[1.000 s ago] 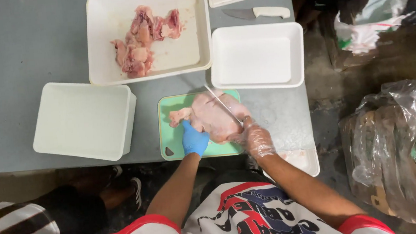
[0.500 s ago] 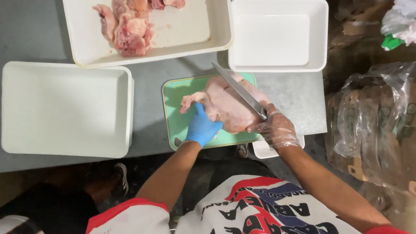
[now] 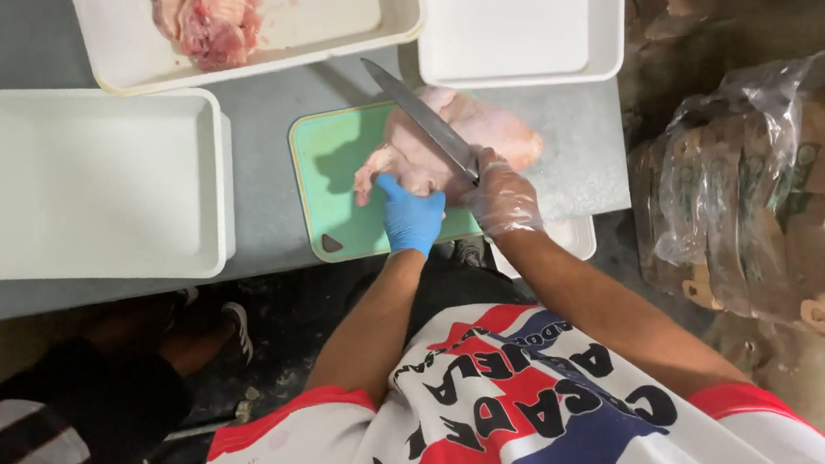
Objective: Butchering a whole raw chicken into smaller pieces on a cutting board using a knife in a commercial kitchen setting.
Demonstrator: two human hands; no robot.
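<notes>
The cutting board (image 3: 339, 184) lies on the table (image 3: 263, 116) at its near edge, with a whole raw chicken (image 3: 454, 139) on it. Left of the board stands an empty tray (image 3: 90, 181). Behind the board sit two more trays — one (image 3: 315, 31) holding chicken pieces (image 3: 205, 21), and to its right another (image 3: 523, 18). Right of the table stand bagged boxes (image 3: 748, 203).

Grey table (image 3: 9, 48): trays (image 3: 80, 181), green board (image 3: 339, 184).
</notes>
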